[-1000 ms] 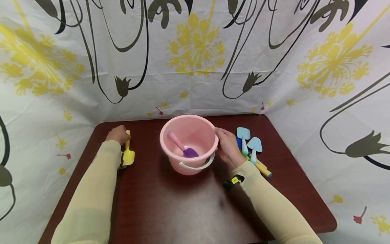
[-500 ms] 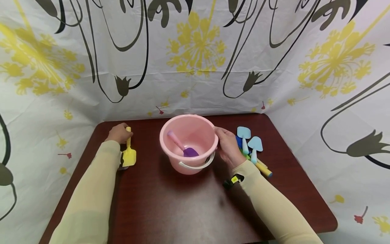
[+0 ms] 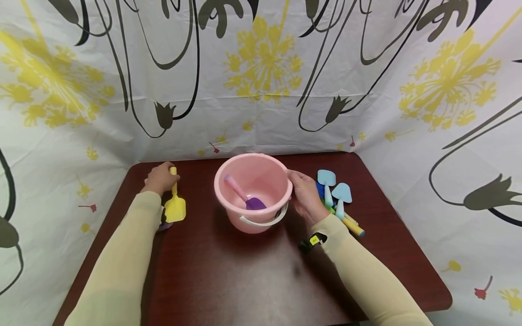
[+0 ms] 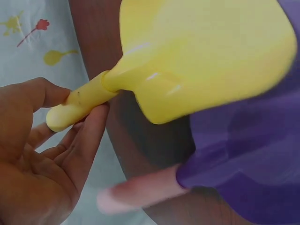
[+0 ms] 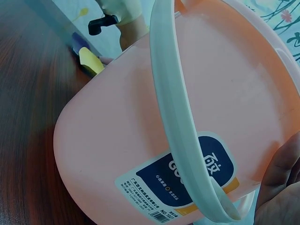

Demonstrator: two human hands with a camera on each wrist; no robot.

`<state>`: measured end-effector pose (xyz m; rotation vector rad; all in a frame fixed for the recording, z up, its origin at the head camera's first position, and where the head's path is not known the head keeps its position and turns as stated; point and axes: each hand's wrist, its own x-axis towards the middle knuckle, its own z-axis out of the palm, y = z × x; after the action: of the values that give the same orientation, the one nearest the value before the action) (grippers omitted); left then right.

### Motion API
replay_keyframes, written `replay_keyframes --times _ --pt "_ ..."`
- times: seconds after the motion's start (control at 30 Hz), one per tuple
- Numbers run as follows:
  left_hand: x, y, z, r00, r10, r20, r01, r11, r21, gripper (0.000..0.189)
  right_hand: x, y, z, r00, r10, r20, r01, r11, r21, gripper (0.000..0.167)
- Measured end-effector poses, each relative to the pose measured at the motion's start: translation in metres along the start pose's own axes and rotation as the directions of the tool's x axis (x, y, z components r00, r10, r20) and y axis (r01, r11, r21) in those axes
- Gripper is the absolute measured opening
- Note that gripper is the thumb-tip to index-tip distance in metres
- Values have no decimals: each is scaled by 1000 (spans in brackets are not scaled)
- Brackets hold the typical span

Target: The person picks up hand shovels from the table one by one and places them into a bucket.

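My left hand (image 3: 160, 178) pinches the handle of a yellow toy shovel (image 4: 201, 51) between thumb and fingers, its blade pointing toward me. Under that blade a purple shovel with a pink handle (image 4: 243, 159) shows in the left wrist view; the left arm mostly hides it in the head view. Mid-table stands a pink bucket (image 3: 236, 218), upright, its white handle (image 3: 261, 223) hanging down at the front. Inside leans another purple shovel (image 3: 255, 203) with a pink handle. My right hand (image 3: 305, 194) holds the bucket's right rim, thumb on the edge.
Right of the bucket lies a pile of toy shovels, with light blue blades (image 3: 341, 193), a yellow handle (image 3: 353, 226) and some blue and green parts. A patterned white curtain (image 3: 253, 122) surrounds the dark red table (image 3: 228, 280) at the back and sides.
My left hand has lifted slightly with the yellow shovel, whose blade shifts a little right; more of the purple shovel beneath shows. My right hand and the bucket stay put.
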<state>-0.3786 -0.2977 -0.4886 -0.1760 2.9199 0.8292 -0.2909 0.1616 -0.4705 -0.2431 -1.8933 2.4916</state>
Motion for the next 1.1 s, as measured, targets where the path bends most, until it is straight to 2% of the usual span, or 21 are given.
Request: replay_keyframes --times 0.3,0.53,0.63,0.9,1.1 --pt "-12 6 -5 996 41 -73 -45 998 -46 66 1 0 0 1000 -5 1 5 1000 13 30" --pt "-24 11 -8 976 156 -150 -173 979 -107 63 1 0 1 1000 1 -3 -1 1000 25 28" --pt "-28 16 -12 968 181 -176 -205 970 -130 62 1 0 1 1000 5 -3 -5 1000 18 28" --pt "-42 39 -31 954 192 -229 -241 948 -207 61 3 1 0 1000 -12 6 12 1000 19 28" --pt "-57 59 -44 955 168 -245 -250 900 -358 62 4 1 1 1000 -9 8 8 999 35 26"
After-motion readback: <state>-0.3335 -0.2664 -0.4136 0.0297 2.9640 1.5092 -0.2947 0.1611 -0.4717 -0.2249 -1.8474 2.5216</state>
